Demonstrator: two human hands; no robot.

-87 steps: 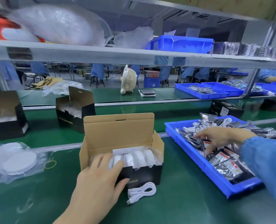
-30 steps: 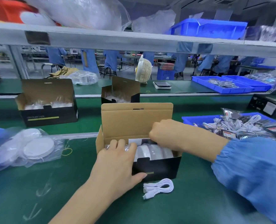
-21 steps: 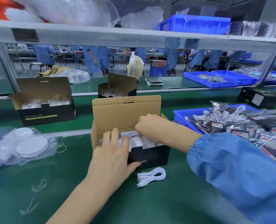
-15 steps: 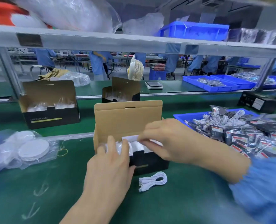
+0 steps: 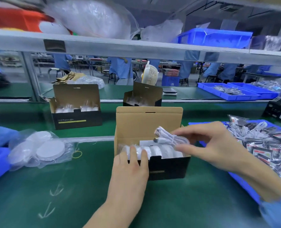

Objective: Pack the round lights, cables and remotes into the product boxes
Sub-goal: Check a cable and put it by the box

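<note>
Right hand [image 5: 213, 147] is pinching the coiled white USB cable bundle [image 5: 171, 137] w/ thumb + fingertips, right over the open black-and-kraft cardboard product box [image 5: 167, 168]. Cable's long axis runs roughly left-right, along the box opening, so imo it just drops straight down. White round puck lights [image 5: 159, 149] in plastic already fill the box, not much gap. Left hand [image 5: 130, 170] rests on the front-left corner, fingers relaxed, steadying. Blue plastic bin of bagged cables/remotes [image 5: 245, 183] just to the right.
</note>
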